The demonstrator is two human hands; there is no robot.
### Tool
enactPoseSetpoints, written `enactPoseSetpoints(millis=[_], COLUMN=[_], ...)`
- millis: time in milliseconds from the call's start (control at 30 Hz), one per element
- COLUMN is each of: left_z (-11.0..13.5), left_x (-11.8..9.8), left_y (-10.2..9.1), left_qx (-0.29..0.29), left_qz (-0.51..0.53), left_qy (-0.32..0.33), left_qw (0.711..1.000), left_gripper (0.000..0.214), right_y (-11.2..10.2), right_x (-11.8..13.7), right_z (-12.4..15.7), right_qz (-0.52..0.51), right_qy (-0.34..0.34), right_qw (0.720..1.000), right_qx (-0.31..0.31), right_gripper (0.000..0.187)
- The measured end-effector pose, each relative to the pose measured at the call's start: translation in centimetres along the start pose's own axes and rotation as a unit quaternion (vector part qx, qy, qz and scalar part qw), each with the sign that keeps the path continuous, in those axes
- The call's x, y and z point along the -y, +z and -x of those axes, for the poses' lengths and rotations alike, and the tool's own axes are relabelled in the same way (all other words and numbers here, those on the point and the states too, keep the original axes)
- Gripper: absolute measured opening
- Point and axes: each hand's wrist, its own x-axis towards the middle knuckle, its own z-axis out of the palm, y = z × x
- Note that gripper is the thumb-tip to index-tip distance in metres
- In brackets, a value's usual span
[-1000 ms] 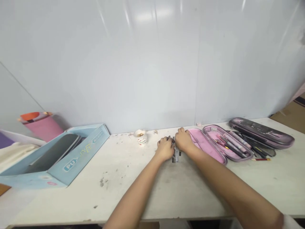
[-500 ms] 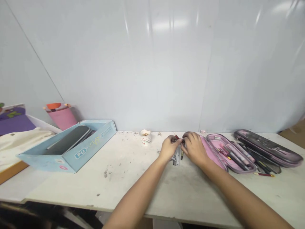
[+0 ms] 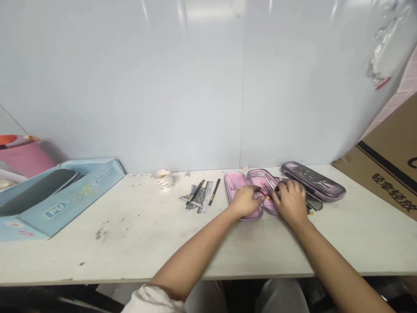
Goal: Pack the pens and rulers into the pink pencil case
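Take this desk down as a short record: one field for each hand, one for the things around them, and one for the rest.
Left hand: over the left half of the open pink pencil case; grip unclear.
Right hand: over the case's right half, beside pens; grip unclear.
Things: closed grey-pink pencil case just beyond the right hand.
Rest: steel ruler, set square, black pen, paper cup, light blue box, cardboard box.

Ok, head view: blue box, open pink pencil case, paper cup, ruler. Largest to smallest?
Blue box
Open pink pencil case
Ruler and paper cup: too close to rank; the ruler looks longer, the cup bulkier.
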Motion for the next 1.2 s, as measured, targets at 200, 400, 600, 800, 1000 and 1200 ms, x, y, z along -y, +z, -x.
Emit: enactPoseSetpoints(millis=[200,400,600,800,1000,1200], left_z=[0.4,2.1,4.9,5.3,5.6,6.7], left_x=[-0.8,1.5,6.2,7.7,7.1,5.3], left_y=[1.8,-3.7,-6.5,-6.6,-5.7,-4.9], left_qx=[0.025,-0.066,-0.116,-0.108,-0.167,-0.181], left_qz=[-0.189,-0.258,-0.419,-0.409,-0.218,-0.188], left_qy=[0.051,0.006,-0.128,-0.121,-0.072,0.018], left_qw=[0.980,0.964,0.891,0.898,0.959,0.965], left_gripper=[0.037,0.031,0.035,0.034,0.028,0.024], right_y=[1.2,1.1,0.7,0.1,1.0,1.0], right_x=[-2.3,-1.7,1.2,7.7,12.7,11.9], right_z=[1.0,1.2,0.4,-2.0,-3.5,-3.6], right_qz=[0.042,0.034,0.003,-0.074,-0.264,-0.330], right_qy=[0.090,0.048,-0.020,-0.077,-0.036,-0.003], right_qw=[0.991,0.996,0.998,0.987,0.942,0.924], right_qx=[0.086,0.069,0.064,0.118,0.206,0.193], right_gripper=[0.034,0.032,0.028,0.028,0.039,0.027])
